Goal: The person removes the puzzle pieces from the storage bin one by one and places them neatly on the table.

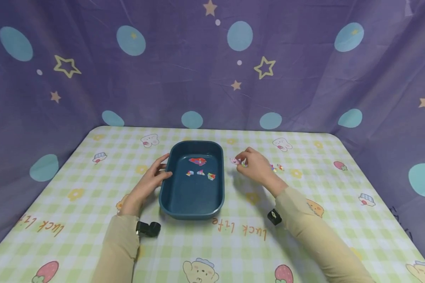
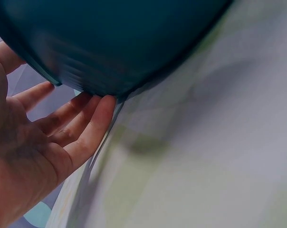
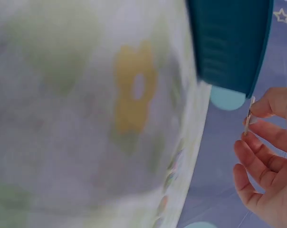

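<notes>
A dark teal rectangular tray (image 1: 192, 200) stands on the table. My left hand (image 1: 152, 179) holds its left side, the thumb over the rim and the fingers along the outer wall (image 2: 100, 57). Inside lie a larger red cutout (image 1: 198, 161) and a few small colourful pieces, one of them a green-and-red piece (image 1: 211, 177). To the right of the tray, my right hand (image 1: 255, 167) pinches a thin flat pink piece (image 1: 235, 161) between thumb and fingers. The right wrist view shows this flat piece (image 3: 249, 116) edge-on, lifted above the tabletop.
More small colourful pieces (image 1: 279, 168) lie on the table just beyond the right hand, partly hidden by it. A green checked cloth (image 1: 74, 212) with printed figures covers the table. A purple curtain (image 1: 184, 70) with stars and dots surrounds the back and sides.
</notes>
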Tool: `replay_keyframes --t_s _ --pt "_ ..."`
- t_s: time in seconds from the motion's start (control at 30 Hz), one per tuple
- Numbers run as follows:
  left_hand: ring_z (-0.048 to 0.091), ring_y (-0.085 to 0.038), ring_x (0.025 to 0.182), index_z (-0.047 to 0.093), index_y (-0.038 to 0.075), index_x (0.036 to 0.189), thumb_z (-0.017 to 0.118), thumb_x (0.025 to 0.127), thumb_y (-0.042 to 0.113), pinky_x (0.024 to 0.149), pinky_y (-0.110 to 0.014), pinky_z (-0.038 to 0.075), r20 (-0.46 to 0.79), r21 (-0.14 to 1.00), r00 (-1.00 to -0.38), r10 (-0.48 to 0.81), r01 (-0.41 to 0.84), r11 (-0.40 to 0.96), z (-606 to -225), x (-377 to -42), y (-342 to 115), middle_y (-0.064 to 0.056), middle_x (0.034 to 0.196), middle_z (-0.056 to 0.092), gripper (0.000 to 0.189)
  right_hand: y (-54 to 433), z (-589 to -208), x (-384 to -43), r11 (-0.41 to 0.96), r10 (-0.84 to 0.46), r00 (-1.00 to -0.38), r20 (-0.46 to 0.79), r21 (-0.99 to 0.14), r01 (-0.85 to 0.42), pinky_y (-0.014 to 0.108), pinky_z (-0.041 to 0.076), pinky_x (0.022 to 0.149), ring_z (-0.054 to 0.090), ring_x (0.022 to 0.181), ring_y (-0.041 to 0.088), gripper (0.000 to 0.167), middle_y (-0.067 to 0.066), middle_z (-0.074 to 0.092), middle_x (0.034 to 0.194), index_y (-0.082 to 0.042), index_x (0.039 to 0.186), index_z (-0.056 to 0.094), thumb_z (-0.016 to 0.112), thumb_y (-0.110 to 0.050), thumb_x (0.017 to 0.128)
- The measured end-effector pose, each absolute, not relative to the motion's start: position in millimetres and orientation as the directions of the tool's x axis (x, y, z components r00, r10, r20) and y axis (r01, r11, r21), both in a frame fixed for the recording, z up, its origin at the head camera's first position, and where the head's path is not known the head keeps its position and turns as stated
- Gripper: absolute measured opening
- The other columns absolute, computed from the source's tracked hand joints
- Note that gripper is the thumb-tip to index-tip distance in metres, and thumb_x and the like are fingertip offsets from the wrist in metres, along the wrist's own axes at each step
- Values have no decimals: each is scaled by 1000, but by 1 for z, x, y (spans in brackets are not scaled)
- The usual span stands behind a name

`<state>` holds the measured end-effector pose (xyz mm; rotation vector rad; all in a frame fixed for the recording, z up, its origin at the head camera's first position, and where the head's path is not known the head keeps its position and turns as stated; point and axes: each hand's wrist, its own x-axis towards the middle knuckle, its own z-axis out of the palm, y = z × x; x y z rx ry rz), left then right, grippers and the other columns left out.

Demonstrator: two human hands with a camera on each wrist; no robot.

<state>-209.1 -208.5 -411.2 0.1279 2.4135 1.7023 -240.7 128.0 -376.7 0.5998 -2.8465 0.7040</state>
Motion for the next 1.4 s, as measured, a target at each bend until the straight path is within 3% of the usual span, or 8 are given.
replay_keyframes --t_s 0.47,0.63,0.8,1.13,1.3,1.4 --pt "41 -29 114 19 29 145 51 91 19 83 -37 41 -134 945 -976 171 -74 320 -402 -203 -205 -18 136 32 64 156 -400 -240 869 -312 -942 122 -365 -335 39 46 77 58 83 23 30 8 59 94 -5 103 67 62 -20 77" --pt "39 -32 116 18 21 146 50 91 17 89 -43 39 -140 942 -976 167 -80 325 -384 -193 -199 -21 136 30 64 159 -405 -238 878 -309 -947 86 -358 -319 38 47 73 57 79 21 30 8 59 92 -5 103 67 63 -20 76" --pt "39 -33 117 17 21 147 49 91 17 91 -48 38 -143 940 -976 165 -82 331 -379 -189 -197 -22 136 30 64 156 -407 -237 875 -329 -940 85 -346 -338 38 47 71 57 78 21 31 7 59 91 -6 102 67 64 -20 75" --pt "39 -30 118 19 33 145 52 91 24 93 -51 36 -128 940 -979 157 -69 335 -409 -207 -208 -16 137 32 64 154 -408 -234 886 -357 -930 80 -284 -365 36 46 67 55 77 20 29 6 59 87 -7 100 67 66 -18 73" --pt "40 -29 116 19 32 145 52 91 24 90 -47 38 -117 939 -979 165 -55 339 -410 -208 -208 -16 136 32 64 155 -408 -234 886 -342 -937 79 -307 -349 35 46 67 57 78 19 34 5 61 86 -7 104 64 68 -18 72" --pt "41 -29 115 19 32 145 52 91 24 90 -45 39 -115 940 -979 168 -52 336 -410 -208 -208 -16 136 32 64 156 -408 -234 885 -331 -941 74 -321 -337 35 46 68 57 78 19 29 4 61 86 -9 99 64 70 -19 72"
